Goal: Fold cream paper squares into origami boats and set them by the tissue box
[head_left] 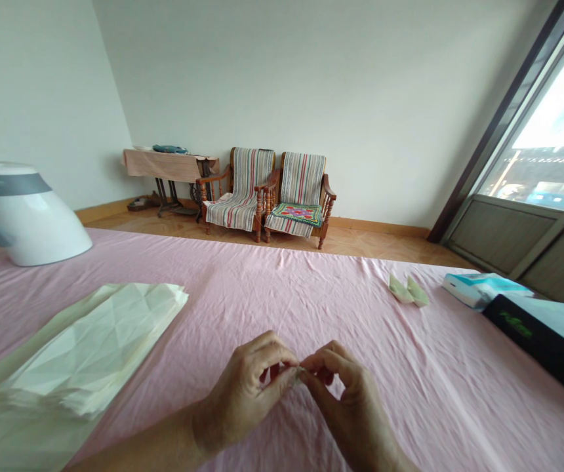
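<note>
My left hand (250,387) and my right hand (345,393) meet over the pink cloth, fingertips pinched together. Between them shows a tiny pale piece (298,376), mostly covered by the fingers; its kind I cannot make out. To the left lies a stack of creased pale-yellow paper sheets (109,334), on top of a larger sheet. A small folded pale-green paper shape (408,290) with two raised points stands beyond my right hand, apart from it.
Pink cloth (242,288) covers the table. A white and grey jug (40,219) stands at the far left. On the right are a blue-and-white tissue pack (481,288) and a black-sided box (532,341). Two wooden armchairs (328,196) stand against the wall.
</note>
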Available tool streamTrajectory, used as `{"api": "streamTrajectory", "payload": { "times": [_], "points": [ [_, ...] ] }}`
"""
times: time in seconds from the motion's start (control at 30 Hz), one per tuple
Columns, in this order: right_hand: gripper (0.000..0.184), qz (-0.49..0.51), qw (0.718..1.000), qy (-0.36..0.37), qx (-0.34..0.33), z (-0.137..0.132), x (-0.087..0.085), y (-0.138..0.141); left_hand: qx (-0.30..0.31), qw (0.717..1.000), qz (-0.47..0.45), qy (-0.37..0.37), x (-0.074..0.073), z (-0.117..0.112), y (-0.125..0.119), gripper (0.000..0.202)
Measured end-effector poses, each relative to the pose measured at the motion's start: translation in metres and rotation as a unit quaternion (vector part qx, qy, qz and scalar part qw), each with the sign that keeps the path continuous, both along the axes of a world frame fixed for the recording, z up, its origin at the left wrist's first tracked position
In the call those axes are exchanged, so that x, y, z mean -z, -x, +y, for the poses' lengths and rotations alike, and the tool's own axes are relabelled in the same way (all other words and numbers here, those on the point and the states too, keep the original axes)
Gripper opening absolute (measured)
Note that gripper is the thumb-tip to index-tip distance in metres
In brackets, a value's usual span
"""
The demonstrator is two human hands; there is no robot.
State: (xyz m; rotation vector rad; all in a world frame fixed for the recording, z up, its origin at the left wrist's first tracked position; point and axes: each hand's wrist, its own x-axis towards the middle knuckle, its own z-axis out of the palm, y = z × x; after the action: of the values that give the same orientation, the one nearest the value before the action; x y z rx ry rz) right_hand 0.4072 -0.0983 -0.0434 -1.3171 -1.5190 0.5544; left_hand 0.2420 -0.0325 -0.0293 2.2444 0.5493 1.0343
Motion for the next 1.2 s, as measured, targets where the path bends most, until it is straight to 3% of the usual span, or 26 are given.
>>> {"api": "streamTrajectory", "payload": {
  "times": [0.3,0.47,0.7,0.83,1.0,1.2],
  "points": [
    [0.014,-0.007,1.000,-0.010,0.007,0.002,-0.003,-0.003,-0.013,1.000,-0.015,0.018,-0.001,0.003,-0.001,0.014],
    [0.014,-0.023,0.999,-0.010,0.034,0.003,-0.001,-0.011,-0.031,0.997,-0.020,0.068,0.001,0.009,0.001,0.013],
    [0.012,-0.076,0.995,0.062,0.037,0.003,0.007,-0.018,-0.048,0.992,0.031,0.111,0.012,0.016,0.006,0.010],
    [0.014,-0.113,0.992,0.053,0.022,0.004,0.009,-0.014,-0.040,0.990,0.042,0.129,0.014,0.015,0.005,0.009],
    [0.016,-0.165,0.985,0.030,0.037,0.005,0.012,-0.013,-0.053,0.992,0.066,0.093,0.013,0.017,0.004,0.011],
    [0.013,-0.118,0.990,0.004,0.082,0.007,0.011,-0.020,-0.057,0.984,-0.017,0.170,0.015,0.021,0.006,0.010]
  ]
}}
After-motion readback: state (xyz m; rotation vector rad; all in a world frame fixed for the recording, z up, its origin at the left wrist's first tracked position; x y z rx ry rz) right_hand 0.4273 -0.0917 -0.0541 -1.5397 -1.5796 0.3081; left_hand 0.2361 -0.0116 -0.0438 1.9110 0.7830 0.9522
